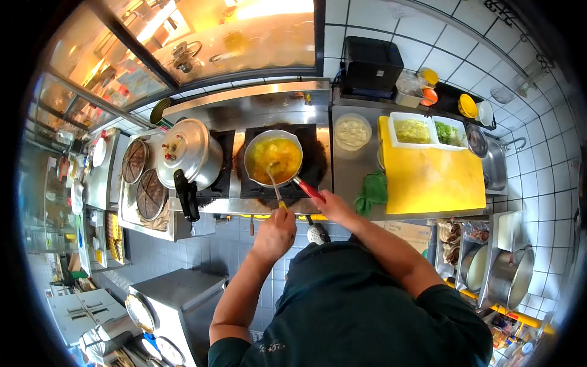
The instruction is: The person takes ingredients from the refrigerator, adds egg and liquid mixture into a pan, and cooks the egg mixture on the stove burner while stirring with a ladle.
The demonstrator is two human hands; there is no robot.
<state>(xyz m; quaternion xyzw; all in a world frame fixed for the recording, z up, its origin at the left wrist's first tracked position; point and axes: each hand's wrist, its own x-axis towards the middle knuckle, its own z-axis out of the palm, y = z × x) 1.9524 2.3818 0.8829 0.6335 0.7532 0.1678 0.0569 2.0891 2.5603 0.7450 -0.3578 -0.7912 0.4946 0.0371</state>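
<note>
A saucepan [249, 174] stands on the black stove [315, 174], with yellow-orange food in liquid [278, 153] inside it. My left hand [276, 234] is closed around the yellow-ended handle of a metal ladle [274, 186], whose head dips into the food. The bowl of the ladle is partly hidden by the liquid. To the right, my right hand [334, 207] grips the saucepan's red handle [309, 189]. A large lidded pressure cooker [194, 153] sits left of the saucepan, its black handle pointing toward me.
Right of the stove are a tub of pale food [352, 132], a green cloth [372, 191] and a yellow cutting board [434, 183]. White containers [427, 146] of chopped greens sit along the board's back edge. A sink [496, 171] is at far right.
</note>
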